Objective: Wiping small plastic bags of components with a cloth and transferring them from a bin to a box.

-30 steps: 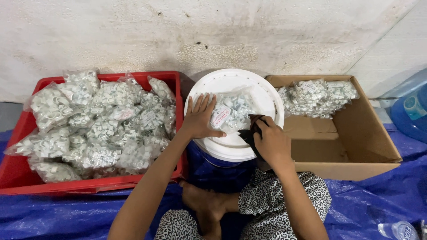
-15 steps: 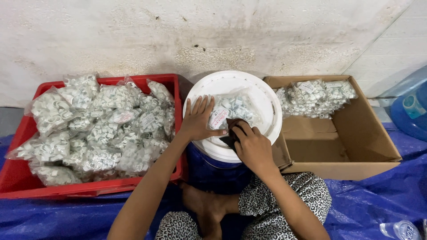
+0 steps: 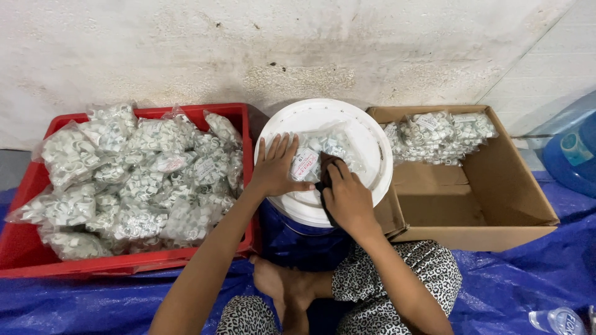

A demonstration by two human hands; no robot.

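White lid: a round white bucket lid (image 3: 366,146) is seen at the centre, topping a bucket wrapped in blue, between the two containers.
Clear bag: a small clear plastic bag of white ring-shaped parts (image 3: 326,152), with a pale label on it, is laid flat on the lid, under and between both hands.
Left hand: the left hand (image 3: 276,167) is spread flat with fingers wide, pressed on the bag's left edge beside the label; nothing is gripped.
Right hand: the right hand (image 3: 347,198) is curled around a dark object (image 3: 324,180), whose tip is held against the bag near its middle; what the object is cannot be told.
Red crate: a red plastic crate (image 3: 124,263) is set just left of the bucket, heaped with many similar clear bags (image 3: 136,180).
Cardboard box: an open brown box (image 3: 496,205) is placed just right of the bucket, with a few filled bags (image 3: 437,133) piled at its far end.
Floor: a blue tarpaulin (image 3: 528,279) is spread under everything; a blue water jug (image 3: 574,155) is seen at the far right.
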